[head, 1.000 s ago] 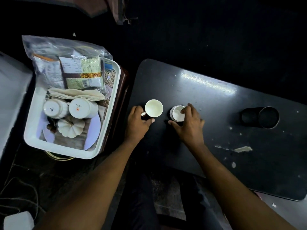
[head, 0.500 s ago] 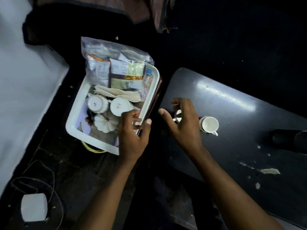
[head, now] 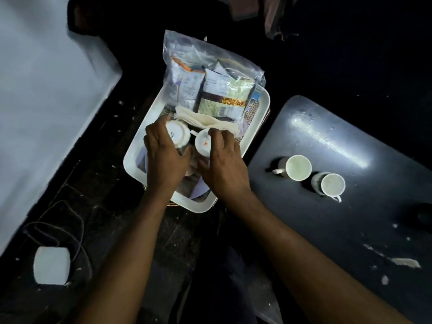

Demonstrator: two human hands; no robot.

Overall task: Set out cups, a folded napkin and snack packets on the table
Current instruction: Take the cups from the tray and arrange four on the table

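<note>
Two white cups stand upright on the dark table (head: 350,230): a larger cup (head: 297,167) and a smaller cup (head: 330,184) to its right. Left of the table sits a white tray (head: 254,127). In it lie two more white cups on their sides, a beige folded napkin (head: 205,119) and a clear bag of snack packets (head: 210,83). My left hand (head: 163,157) curls around the left cup (head: 177,134) in the tray. My right hand (head: 224,164) curls around the right cup (head: 203,143) beside it.
A pale bed or mattress edge (head: 46,101) fills the left side. A white adapter block (head: 52,265) with cables lies on the dark floor at lower left. Paint flecks and a paper scrap (head: 405,262) mark the table's near right.
Both hands left the two cups on the table and moved left into the tray, where each now closes around a cup. The camera swung left.
</note>
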